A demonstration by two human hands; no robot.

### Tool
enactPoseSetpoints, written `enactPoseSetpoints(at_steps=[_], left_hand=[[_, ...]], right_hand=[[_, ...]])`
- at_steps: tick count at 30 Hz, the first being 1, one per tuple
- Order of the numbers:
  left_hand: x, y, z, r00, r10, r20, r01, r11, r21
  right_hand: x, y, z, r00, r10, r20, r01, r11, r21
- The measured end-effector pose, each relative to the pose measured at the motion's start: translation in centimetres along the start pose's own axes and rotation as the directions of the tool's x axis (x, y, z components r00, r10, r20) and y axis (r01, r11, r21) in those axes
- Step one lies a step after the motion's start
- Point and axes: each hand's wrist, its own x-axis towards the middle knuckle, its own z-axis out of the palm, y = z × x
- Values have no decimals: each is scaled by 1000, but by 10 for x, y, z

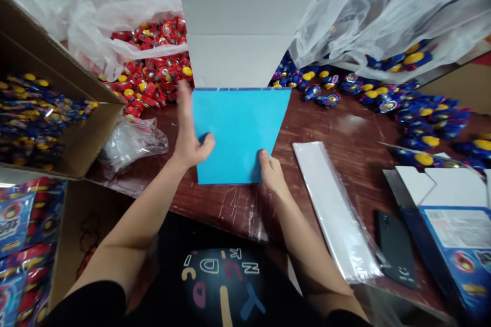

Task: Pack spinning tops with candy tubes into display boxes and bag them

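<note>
Box panel gripped at both lower corners

Cardboard box [57,127] far left of the fingers, open, packed with blue-and-yellow toys. Beyond the fingertips, red toys [153,69] heaped under a clear plastic bag [111,15]. Left hand [187,138] flat against the left edge of the blue panel [238,133], fingers straight and pressed together, thumb hooked over the face. Right hand [271,171] pinching the lower right corner, thumb on top, other fingers hidden beneath. Panel on the brown table [345,127], white box walls rising behind it. Folding step, by the look of it; next move probably calls for a firm crease along that edge. Right of the fingers: sleeved white sheets [330,204], black phone [395,248], blue toys [418,112] spilling from a second bag.
</note>
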Motion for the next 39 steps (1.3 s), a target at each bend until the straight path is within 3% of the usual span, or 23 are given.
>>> enactPoseSetpoints(at_steps=[1, 3, 5, 8, 11, 14, 17, 19, 21, 23, 26, 29, 32, 34, 36, 37, 39], left_hand=[[13, -3, 6, 1000, 14, 20, -14, 1000, 17], [28, -10, 23, 997, -69, 33, 68, 997, 44], [27, -15, 40, 981, -195, 5, 194, 977, 84], [14, -18, 55, 964, -262, -37, 263, 934, 241], [3, -19, 54, 951, -309, -28, 295, 870, 396], [0, -23, 48, 938, -347, -7, 318, 851, 419], [-8, -16, 45, 962, -273, 18, 245, 889, 385], [-25, 3, 46, 980, -194, 31, 168, 907, 386], [-51, 30, 47, 978, -172, 118, 110, 907, 407], [-82, 59, 47, 931, -242, 275, 93, 883, 461], [-123, 86, 42, 805, -409, 431, 88, 800, 594], [-145, 86, 34, 723, -521, 453, 93, 723, 685], [-149, 74, 30, 690, -583, 429, 118, 676, 728], [-141, 66, 27, 708, -570, 416, 126, 682, 720], [-123, 53, 11, 791, -467, 395, 146, 772, 619], [-109, 42, -5, 844, -396, 362, 154, 825, 543], [-76, 5, -55, 942, -292, 168, 196, 879, 434]], right_hand=[[-1, 1, 2, 1000, -7, -21, 7, 1000, -1], [-2, 3, 8, 996, -44, -78, 44, 999, 0], [-2, 7, 15, 980, -128, -155, 123, 992, -39], [-2, 15, 25, 944, -255, -210, 220, 960, -173], [-4, 22, 32, 939, -309, -153, 258, 924, -281], [-12, 21, 33, 920, -388, -53, 333, 846, -416], [-11, 3, 32, 844, -531, 74, 471, 670, -573], [4, -18, 34, 774, -617, 141, 563, 569, -600], [30, -42, 43, 720, -650, 241, 652, 515, -557], [58, -61, 60, 687, -625, 370, 714, 487, -503], [80, -70, 97, 662, -567, 490, 749, 461, -476], [83, -58, 136, 636, -533, 558, 771, 460, -440], [90, -41, 170, 615, -507, 603, 781, 493, -383], [98, -36, 184, 613, -502, 610, 781, 503, -370], [105, -38, 188, 612, -508, 606, 781, 507, -364], [107, -42, 185, 604, -528, 597, 787, 514, -341], [105, -54, 169, 571, -616, 543, 811, 525, -258]])
